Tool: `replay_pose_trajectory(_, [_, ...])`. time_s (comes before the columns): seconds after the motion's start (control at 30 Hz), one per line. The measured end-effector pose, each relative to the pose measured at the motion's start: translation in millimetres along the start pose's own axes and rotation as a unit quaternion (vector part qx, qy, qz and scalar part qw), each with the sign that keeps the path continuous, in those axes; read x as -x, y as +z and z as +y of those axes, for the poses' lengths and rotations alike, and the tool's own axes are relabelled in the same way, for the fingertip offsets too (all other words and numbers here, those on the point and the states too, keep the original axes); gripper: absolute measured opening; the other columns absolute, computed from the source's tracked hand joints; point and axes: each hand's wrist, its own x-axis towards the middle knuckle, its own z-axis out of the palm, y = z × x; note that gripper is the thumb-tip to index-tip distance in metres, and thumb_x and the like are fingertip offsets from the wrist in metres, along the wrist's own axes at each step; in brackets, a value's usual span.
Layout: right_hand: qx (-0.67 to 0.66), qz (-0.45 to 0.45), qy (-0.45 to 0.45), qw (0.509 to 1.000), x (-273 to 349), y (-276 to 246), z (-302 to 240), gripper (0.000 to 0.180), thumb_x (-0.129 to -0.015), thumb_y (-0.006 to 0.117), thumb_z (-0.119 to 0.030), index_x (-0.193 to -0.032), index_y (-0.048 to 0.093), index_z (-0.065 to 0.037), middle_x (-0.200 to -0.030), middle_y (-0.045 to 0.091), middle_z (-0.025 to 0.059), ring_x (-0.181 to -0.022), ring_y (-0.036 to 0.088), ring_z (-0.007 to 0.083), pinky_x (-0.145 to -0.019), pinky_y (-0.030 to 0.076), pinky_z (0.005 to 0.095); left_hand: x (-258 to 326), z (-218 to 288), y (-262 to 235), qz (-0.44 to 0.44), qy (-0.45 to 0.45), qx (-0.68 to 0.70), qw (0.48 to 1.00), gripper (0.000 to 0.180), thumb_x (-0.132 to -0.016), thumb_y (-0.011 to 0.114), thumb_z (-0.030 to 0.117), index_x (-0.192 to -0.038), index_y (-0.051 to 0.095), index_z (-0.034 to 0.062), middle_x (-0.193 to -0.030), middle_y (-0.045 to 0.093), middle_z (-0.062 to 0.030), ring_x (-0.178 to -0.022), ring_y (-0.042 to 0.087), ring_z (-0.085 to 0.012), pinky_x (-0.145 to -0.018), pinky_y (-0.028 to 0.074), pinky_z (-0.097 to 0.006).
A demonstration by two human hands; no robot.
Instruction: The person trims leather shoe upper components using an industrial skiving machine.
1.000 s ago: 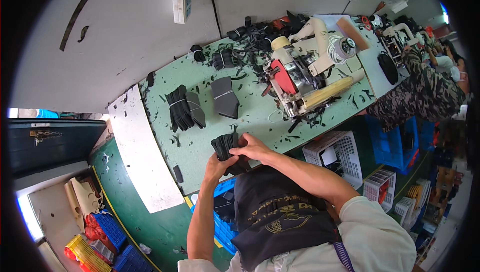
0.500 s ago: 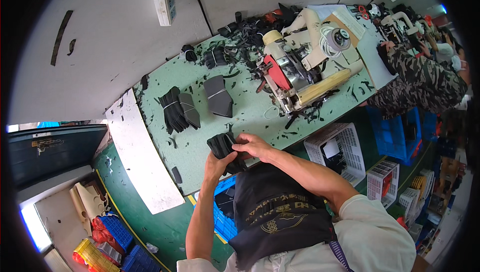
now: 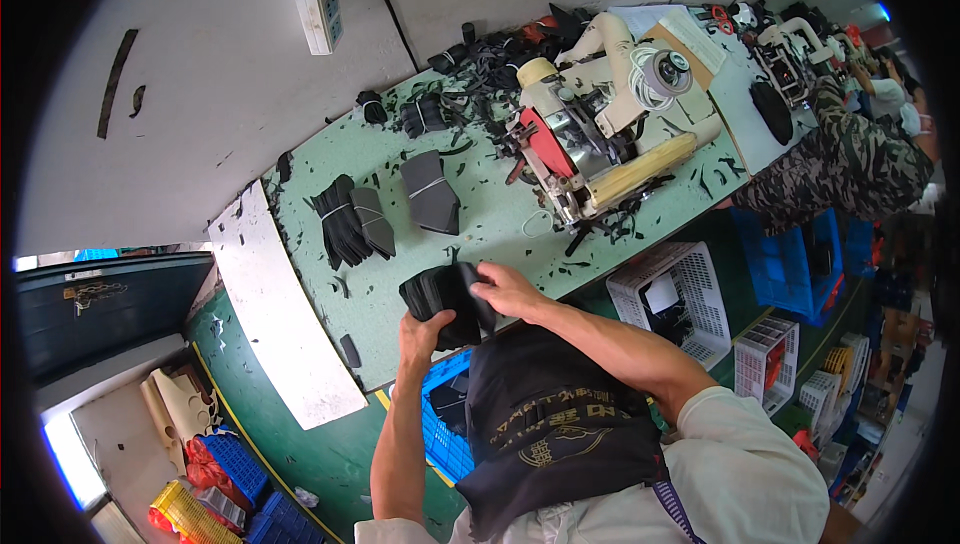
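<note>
Over the near edge of the green table (image 3: 400, 369) I hold a stack of black cut pieces (image 3: 432, 294). My left hand (image 3: 424, 332) grips it from the left and below, thumb across its face. With fingers bent at the right side, my right hand (image 3: 503, 289) pinches a black piece (image 3: 470, 286) that stands away from the stack, slightly blurred. Farther back on the table lie a tied black bundle (image 3: 342, 224), a tied grey bundle (image 3: 374, 221) beside it, and another tied grey bundle (image 3: 431, 192) to their right.
A cream machine (image 3: 590, 134) with a red plate stands at the right, black scraps (image 3: 490, 64) heaped behind it. A white board (image 3: 285, 314) covers the table's left end. Under the front edge are a blue crate (image 3: 445, 434) and a white crate (image 3: 690, 304). A person in a camouflage sleeve (image 3: 860, 164) works at far right.
The stack in my hands now shows wider and fanned, shifted slightly left. My right hand has drawn one piece off its right side. The person at far right has shifted an arm.
</note>
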Motion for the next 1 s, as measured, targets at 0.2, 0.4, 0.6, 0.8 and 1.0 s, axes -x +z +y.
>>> replay_pose_trajectory(0.2, [0.370, 0.352, -0.239, 0.826, 13, -30, -31, 0.040, -0.085, 0.068, -0.028, -0.105, 0.051, 0.001, -0.095, 0.059, 0.0197, -0.081, 0.058, 0.0393, -0.075, 0.048, 0.0431, 25, 4, -7, 0.063, 0.021, 0.044, 0.997, 0.042, -0.068, 0.073, 0.016, -0.101, 0.063, -0.0081, -0.090, 0.067, -0.0133, -0.078, 0.064, -0.0193, -0.072, 0.051, -0.031])
replay_pose_trajectory(0.4, [0.020, -0.018, 0.002, 1.000, 6, 25, -40, 0.080, -0.065, 0.078, -0.057, -0.107, 0.048, 0.004, -0.090, 0.059, 0.0179, -0.084, 0.060, 0.0299, -0.077, 0.048, 0.0367, 31, 10, 2, 0.024, 0.015, -0.015, 0.999, 0.041, -0.072, 0.073, 0.010, -0.108, 0.061, -0.0059, -0.095, 0.067, -0.0116, -0.085, 0.064, -0.0186, -0.078, 0.051, -0.031])
replay_pose_trajectory(0.6, [-0.076, -0.087, 0.095, 0.989, 1, 20, -58, 0.058, -0.072, 0.077, -0.042, -0.100, 0.052, 0.002, -0.087, 0.058, 0.0112, -0.074, 0.057, 0.0171, -0.063, 0.048, 0.0304, 32, 2, -9, -0.048, 0.038, 0.174, 0.983, 0.046, -0.078, 0.075, 0.014, -0.117, 0.055, -0.0017, -0.105, 0.064, -0.0097, -0.094, 0.062, -0.0186, -0.086, 0.049, -0.032])
replay_pose_trajectory(0.8, [-0.084, -0.102, 0.102, 0.986, -4, 40, -66, 0.052, -0.076, 0.075, -0.039, -0.101, 0.051, -0.001, -0.089, 0.057, 0.0096, -0.078, 0.058, 0.0190, -0.064, 0.049, 0.0311, 30, -30, -22, 0.065, -0.014, 0.314, 0.947, 0.040, -0.076, 0.066, 0.006, -0.113, 0.057, -0.0043, -0.102, 0.065, -0.0111, -0.090, 0.063, -0.0212, -0.081, 0.051, -0.032])
replay_pose_trajectory(1.0, [0.245, 0.113, -0.220, 0.937, -4, 61, -62, 0.062, -0.073, 0.077, -0.044, -0.102, 0.048, 0.002, -0.089, 0.057, 0.0162, -0.079, 0.058, 0.0323, -0.073, 0.047, 0.0395, 65, -3, -19, 0.238, 0.070, 0.040, 0.968, 0.039, -0.074, 0.071, 0.015, -0.106, 0.062, -0.0067, -0.095, 0.067, -0.0118, -0.083, 0.064, -0.0196, -0.075, 0.051, -0.030])
